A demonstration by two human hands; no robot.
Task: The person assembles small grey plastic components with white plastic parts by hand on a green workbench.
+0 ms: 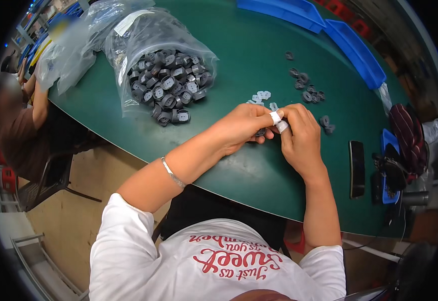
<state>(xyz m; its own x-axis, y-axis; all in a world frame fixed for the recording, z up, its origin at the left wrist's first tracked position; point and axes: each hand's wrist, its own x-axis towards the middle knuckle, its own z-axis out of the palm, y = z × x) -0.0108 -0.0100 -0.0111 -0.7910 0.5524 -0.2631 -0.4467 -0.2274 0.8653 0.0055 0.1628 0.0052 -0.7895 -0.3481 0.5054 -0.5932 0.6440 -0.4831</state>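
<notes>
My left hand (241,125) is closed around a small dark grey plastic part (260,132), mostly hidden by the fingers. Pressed against it, my right hand (302,138) has its fingers bent in a pinch, and what lies between its fingertips is hidden. White tape wraps fingertips of both hands. Just beyond them lie several thin, pale, translucent pieces (263,95) on the green table (229,173). To the left, a clear plastic bag (123,60) lies open toward me, and many grey plastic housings (166,83) spill from its mouth.
Loose dark grey rings (312,94) are scattered beyond my right hand. Blue trays (357,52) line the far edge. A black phone (357,169) and a blue tray (390,165) with dark items are at the right. Another person (21,125) sits at the left beside more plastic bags.
</notes>
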